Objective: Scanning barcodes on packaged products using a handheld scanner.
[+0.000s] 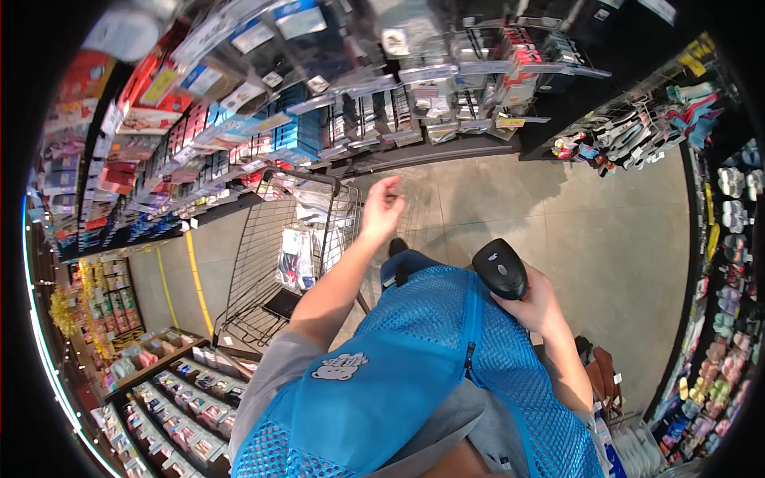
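My right hand (535, 302) is closed around a black handheld barcode scanner (501, 269), held in front of the blue mesh vest (418, 322). My left hand (382, 206) reaches forward with bent, parted fingers and nothing visible in it. Just beside it stands a wire shopping cart (254, 257), its dark handle bar close to the hand. Plastic-wrapped packs (294, 257) that look like clothing lie in the cart. Ahead, rows of packaged goods hang on hooks, among them blue packs (297, 140).
A dark shelf base (430, 156) edges the tiled floor. Socks (627, 134) hang at the upper right, and slippers (734, 215) line a rack along the right side. Display bins with small packs (185, 412) stand at the lower left. Brown items (603, 379) hang behind my right arm.
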`<state>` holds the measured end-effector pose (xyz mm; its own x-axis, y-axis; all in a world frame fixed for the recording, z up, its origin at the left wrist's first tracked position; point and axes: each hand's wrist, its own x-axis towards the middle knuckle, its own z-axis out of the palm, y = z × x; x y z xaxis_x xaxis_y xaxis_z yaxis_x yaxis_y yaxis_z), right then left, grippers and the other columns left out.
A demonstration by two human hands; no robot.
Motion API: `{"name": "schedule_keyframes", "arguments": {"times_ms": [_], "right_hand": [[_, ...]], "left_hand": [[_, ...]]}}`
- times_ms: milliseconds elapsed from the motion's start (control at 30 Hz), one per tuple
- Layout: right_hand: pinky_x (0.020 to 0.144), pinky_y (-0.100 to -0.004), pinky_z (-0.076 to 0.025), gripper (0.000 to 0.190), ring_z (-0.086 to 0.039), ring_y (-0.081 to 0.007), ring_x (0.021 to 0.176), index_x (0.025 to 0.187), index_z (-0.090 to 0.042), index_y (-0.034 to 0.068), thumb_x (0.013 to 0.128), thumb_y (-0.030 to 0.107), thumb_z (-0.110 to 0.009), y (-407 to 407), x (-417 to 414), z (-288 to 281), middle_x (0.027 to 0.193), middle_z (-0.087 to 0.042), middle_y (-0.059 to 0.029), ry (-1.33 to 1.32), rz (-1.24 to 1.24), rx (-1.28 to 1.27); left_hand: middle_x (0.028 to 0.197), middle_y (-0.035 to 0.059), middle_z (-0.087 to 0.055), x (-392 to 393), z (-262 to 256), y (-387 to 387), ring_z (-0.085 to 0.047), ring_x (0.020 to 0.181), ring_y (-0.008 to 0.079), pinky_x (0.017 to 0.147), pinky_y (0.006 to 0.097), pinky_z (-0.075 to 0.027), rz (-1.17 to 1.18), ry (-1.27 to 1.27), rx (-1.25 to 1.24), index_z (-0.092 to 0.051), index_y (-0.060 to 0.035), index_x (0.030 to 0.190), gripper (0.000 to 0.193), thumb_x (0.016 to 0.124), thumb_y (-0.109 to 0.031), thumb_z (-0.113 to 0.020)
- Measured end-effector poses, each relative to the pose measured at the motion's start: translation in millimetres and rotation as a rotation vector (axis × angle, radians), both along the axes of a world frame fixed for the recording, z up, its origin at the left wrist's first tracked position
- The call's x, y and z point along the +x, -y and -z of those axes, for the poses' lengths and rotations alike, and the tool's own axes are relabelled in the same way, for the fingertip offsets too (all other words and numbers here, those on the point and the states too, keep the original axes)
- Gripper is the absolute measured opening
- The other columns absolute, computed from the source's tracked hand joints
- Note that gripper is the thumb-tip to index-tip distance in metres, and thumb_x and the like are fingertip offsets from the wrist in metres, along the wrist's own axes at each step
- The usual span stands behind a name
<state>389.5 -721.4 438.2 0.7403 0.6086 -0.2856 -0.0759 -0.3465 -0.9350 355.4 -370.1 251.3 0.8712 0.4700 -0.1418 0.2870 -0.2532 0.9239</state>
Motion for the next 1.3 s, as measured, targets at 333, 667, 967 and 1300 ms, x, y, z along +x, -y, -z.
{"name": "schedule_keyframes", "arguments": {"times_ms": [333,667,967,1300], "right_hand": [[0.085,-0.0367,-0.051,0.042,-0.063,-0.0284,0.092,0.116,-0.066,0.002,0.076,0.01,-0.079,85.9,75.1,62.4,0.099,-0.064,-0.013,-0.05,-0.035,0.14],[0.079,-0.0388,-0.051,0.036,-0.064,-0.0316,0.086,0.106,-0.07,0.006,0.075,0.017,-0.082,31.8,75.4,171.6,0.089,-0.064,-0.0125,-0.264,-0.026,0.125],[0.075,-0.0398,-0.049,0.031,-0.062,-0.0362,0.083,0.101,-0.066,0.003,0.073,0.007,-0.078,6.1,130.7,206.4,0.09,-0.061,-0.0148,-0.177,0.138,0.19],[0.077,-0.0376,-0.046,0.031,-0.058,-0.0314,0.083,0.101,-0.063,0.001,0.073,0.003,-0.075,-7.6,151.9,216.4,0.09,-0.059,-0.0137,-0.225,0.231,0.233]], "left_hand": [[0.147,0.0158,-0.047,120.2,-9.5,39.2,-0.051,0.129,0.0236,0.105,0.0353,-0.047,-0.003,-0.058,-0.075,-0.038,-0.0025,0.15,0.066,0.092,-0.004,-0.07],[0.126,0.0113,-0.064,255.2,9.8,-49.0,-0.06,0.113,0.0199,0.099,0.0334,-0.047,-0.161,0.087,-0.053,-0.054,-0.0019,0.134,0.052,0.091,-0.017,-0.078],[0.11,0.0056,-0.068,276.6,28.9,-66.9,-0.063,0.102,0.0168,0.094,0.0314,-0.047,-0.145,0.202,0.085,-0.063,-0.0022,0.114,0.026,0.092,-0.01,-0.075],[0.085,0.001,-0.066,272.9,23.8,-58.5,-0.059,0.076,0.0095,0.072,0.0262,-0.048,-0.205,0.333,0.019,-0.065,-0.0069,0.093,0.014,0.092,-0.013,-0.077]]}}
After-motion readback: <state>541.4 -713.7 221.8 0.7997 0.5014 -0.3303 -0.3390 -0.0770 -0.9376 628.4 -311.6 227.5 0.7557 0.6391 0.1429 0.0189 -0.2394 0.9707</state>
